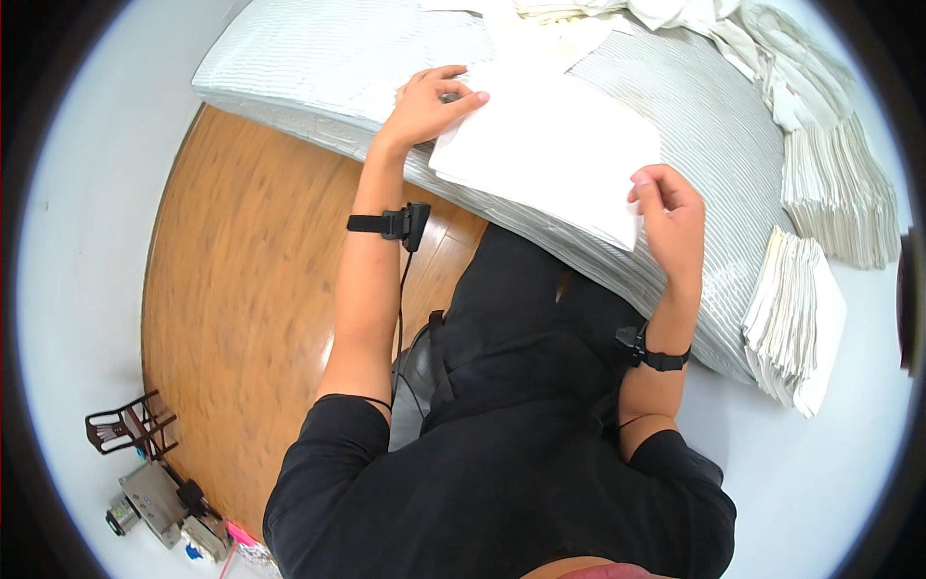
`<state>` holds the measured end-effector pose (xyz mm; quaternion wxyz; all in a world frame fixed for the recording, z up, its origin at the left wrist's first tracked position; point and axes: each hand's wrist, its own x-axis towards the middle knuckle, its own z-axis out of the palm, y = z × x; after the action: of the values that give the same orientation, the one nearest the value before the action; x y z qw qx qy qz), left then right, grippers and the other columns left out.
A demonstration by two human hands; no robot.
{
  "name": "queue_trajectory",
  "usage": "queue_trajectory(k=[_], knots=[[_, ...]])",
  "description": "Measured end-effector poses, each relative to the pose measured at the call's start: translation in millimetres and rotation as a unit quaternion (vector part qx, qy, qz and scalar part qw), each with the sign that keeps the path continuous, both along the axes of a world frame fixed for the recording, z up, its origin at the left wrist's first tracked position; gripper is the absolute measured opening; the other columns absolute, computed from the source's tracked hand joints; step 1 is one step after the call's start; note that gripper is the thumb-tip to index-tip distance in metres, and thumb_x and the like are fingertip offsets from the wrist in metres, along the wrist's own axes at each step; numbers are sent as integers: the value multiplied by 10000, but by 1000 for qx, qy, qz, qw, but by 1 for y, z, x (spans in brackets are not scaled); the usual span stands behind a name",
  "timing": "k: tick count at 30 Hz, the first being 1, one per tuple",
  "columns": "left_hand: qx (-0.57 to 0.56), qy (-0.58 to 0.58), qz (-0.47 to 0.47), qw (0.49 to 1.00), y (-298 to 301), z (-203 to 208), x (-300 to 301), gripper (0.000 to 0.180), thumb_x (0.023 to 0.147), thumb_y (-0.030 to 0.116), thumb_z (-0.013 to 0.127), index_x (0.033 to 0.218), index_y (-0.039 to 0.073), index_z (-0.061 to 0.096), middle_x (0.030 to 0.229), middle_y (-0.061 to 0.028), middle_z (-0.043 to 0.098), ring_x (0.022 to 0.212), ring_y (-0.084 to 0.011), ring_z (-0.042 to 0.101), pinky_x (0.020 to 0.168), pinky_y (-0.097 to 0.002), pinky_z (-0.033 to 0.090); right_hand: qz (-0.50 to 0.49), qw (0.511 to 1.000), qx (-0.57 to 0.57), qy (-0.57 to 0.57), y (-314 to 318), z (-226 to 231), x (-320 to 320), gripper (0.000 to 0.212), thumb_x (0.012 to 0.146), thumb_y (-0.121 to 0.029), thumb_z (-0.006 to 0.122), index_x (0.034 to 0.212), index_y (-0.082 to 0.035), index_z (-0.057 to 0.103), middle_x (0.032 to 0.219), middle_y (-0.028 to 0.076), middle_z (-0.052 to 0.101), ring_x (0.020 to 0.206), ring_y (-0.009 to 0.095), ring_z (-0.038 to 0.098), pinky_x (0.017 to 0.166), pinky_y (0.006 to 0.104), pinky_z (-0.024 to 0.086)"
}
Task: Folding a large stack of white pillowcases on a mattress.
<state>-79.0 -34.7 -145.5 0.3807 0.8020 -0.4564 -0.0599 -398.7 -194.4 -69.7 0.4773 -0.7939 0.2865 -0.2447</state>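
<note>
A folded white cloth, brightly lit, lies in front of me on a bed-like pad with a striped, shiny cover. Its near edge shows more than one layer. My left hand rests at the cloth's far left corner, thumb and forefinger apart. At the right edge, my right hand pinches the cloth between thumb and curled fingers. Each wrist wears a black strap with a small device.
Two stacks of folded off-white cloths, one farther and one nearer, stand at the right. Loose, crumpled white cloth lies along the far side. A dark wooden chair and small equipment are on the wooden floor at lower left.
</note>
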Motion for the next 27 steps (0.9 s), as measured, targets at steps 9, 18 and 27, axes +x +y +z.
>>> queue_trajectory(k=[9, 18, 27], knots=[[-45, 249, -29, 967, 10, 9, 2, 214, 850, 204, 685, 725, 34, 647, 1457, -176, 525, 1310, -279, 472, 1083, -363, 350, -158, 986, -38, 36, -33, -52, -22, 181, 934, -210, 647, 902, -35, 681, 669, 31, 647, 577, 102, 556, 562, 273, 436], [-80, 365, 31, 927, 6, 1, 19, 162, 908, 144, 624, 871, -12, 644, 905, -8, 658, 786, -71, 586, 729, -218, 458, -141, 990, -16, 9, -31, -48, -28, 153, 919, -205, 643, 900, -61, 691, 698, 54, 693, 583, 164, 620, 573, 312, 472], [4, 196, 61, 979, -3, 15, -4, 237, 888, 167, 671, 894, -69, 653, 1406, -262, 541, 1322, -266, 491, 1017, -332, 410, -88, 992, -33, 84, -41, -33, -33, 188, 924, -240, 618, 896, -68, 687, 773, 80, 716, 690, 260, 672, 641, 378, 509]])
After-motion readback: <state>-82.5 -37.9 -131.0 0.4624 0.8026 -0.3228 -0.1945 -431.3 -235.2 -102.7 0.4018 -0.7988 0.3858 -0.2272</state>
